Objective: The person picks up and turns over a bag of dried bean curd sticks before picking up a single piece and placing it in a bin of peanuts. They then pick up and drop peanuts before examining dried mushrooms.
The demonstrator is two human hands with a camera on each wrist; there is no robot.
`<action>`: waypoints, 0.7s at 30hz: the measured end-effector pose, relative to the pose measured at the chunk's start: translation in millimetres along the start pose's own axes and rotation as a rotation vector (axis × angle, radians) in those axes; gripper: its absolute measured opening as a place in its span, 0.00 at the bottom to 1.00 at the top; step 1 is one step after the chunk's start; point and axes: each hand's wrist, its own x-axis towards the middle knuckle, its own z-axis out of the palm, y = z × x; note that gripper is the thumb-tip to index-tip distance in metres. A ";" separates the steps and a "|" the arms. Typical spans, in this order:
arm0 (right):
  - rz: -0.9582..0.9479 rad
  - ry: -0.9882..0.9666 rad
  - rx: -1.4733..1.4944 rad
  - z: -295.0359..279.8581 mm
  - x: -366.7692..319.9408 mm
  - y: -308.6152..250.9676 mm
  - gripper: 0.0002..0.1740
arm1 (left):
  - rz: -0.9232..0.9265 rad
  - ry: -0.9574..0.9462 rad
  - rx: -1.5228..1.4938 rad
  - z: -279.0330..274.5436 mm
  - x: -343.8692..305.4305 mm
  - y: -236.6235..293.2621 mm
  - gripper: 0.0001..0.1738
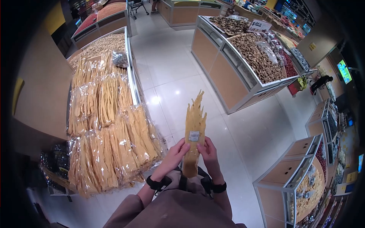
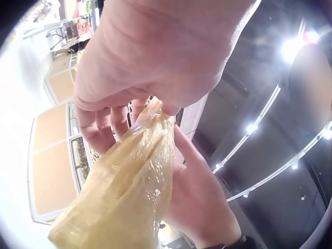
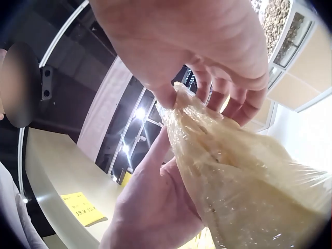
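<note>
Upright in front of my body, I hold a long, flat pack of yellow dried bean curd sticks (image 1: 195,117) in clear plastic. Its upper end is ragged, and a white price label (image 1: 194,136) faces me. My left hand (image 1: 175,156) grips the left edge below the label, its thumb on the front. On the right edge, my right hand (image 1: 209,155) does the same. Close up in the left wrist view, the shiny wrapper (image 2: 124,192) is creased beside the thumb. In the right wrist view, the fingers of my right hand (image 3: 192,46) curl behind the pack.
Left of me, a display bin holds rows of similar bagged sticks (image 1: 114,140), with nuts or beans (image 1: 102,43) beyond. A mushroom bin (image 1: 249,53) stands ahead right across the tiled floor (image 1: 167,85). Another bin (image 1: 289,182) is at lower right. Another person (image 1: 321,83) is far right.
</note>
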 end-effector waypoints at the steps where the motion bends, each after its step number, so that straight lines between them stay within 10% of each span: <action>1: 0.010 -0.018 0.009 -2.4 4.8 -3.3 0.21 | -0.004 0.008 -0.014 1.7 4.4 -3.6 0.23; 21: 0.052 -0.379 -0.082 -174.4 78.6 -59.6 0.30 | 0.047 0.240 -0.071 145.4 118.4 29.4 0.27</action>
